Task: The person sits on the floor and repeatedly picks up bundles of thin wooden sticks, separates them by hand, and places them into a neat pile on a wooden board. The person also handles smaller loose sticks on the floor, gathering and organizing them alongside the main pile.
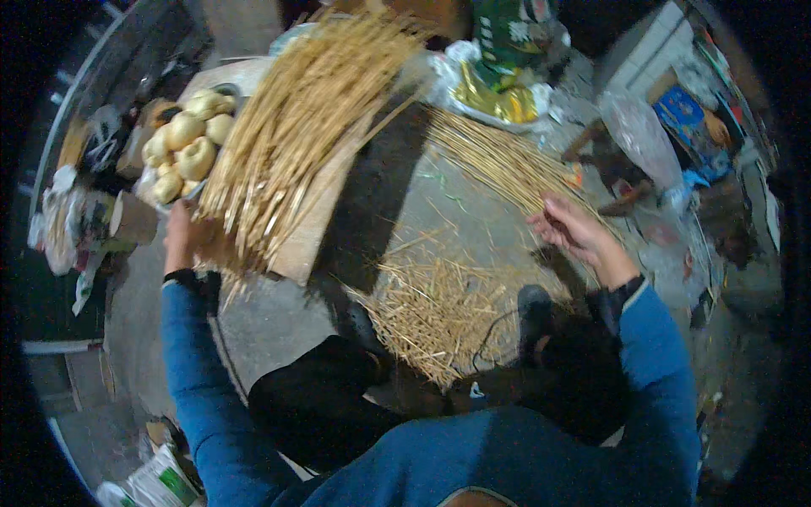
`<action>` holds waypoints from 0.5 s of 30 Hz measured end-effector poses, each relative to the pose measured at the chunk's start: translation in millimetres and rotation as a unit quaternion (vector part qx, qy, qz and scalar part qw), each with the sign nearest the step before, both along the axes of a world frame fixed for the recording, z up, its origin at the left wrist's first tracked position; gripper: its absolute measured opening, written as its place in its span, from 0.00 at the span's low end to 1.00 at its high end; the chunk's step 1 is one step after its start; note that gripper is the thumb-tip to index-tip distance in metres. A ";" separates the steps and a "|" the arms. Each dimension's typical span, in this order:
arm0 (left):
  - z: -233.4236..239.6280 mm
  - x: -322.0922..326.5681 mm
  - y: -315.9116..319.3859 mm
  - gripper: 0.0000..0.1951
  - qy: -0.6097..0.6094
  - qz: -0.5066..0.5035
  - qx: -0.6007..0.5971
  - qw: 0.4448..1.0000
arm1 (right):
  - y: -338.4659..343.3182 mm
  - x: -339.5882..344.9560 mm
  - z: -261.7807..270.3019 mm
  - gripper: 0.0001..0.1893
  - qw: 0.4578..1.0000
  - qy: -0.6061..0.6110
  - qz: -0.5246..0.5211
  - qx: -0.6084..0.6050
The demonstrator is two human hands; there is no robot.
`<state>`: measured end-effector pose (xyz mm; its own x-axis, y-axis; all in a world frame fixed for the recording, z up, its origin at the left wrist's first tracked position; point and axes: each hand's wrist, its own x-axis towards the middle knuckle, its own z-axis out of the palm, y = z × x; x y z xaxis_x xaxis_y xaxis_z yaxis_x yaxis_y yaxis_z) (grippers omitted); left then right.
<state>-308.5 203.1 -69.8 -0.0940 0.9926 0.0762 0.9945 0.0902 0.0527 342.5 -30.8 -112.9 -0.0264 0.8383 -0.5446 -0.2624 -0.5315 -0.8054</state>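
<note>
A large bundle of dry straw stalks (304, 120) lies slanted over a pale board (298, 260) at the upper left, its stalks blurred. At its lower left end is my left hand (203, 237), partly hidden and blurred, so its hold on the stalks cannot be made out. My right hand (567, 228) is at the near end of a thinner row of straw stalks (500, 161) on the floor, its fingers partly curled; whether it touches them is unclear. Between my feet is a heap of short straw pieces (443, 310).
A container of pale round items (190, 142) stands left of the large bundle. Gold-coloured packaging (494, 95) on white plastic lies beyond the thin stalks. A clear plastic bag (640, 136) and clutter line the right side. A cut log (133, 218) is at the left.
</note>
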 end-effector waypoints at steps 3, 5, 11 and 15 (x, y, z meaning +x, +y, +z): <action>-13.9 -24.0 12.3 0.39 0.025 -0.077 0.022 0.996 | 16.2 50.8 -34.3 0.15 0.993 -0.114 0.009 -0.017; -19.4 -33.5 18.5 0.42 0.021 -0.100 0.035 0.994 | 32.5 91.0 -64.5 0.16 0.978 -0.198 -0.017 -0.058; 32.2 45.5 -20.6 0.33 -0.234 -0.100 0.001 0.967 | 89.3 183.9 -160.3 0.23 0.822 -0.563 0.043 -0.073; 78.1 169.2 -130.3 0.27 -0.354 -0.095 -0.004 0.930 | 118.1 199.1 -222.2 0.21 0.832 -0.552 0.046 -0.025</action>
<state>-139.3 72.8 8.3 0.0600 0.9968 0.0536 0.7087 -0.0804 0.7009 541.6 87.2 -335.1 0.4500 0.8361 -0.3137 0.6662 -0.5482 -0.5056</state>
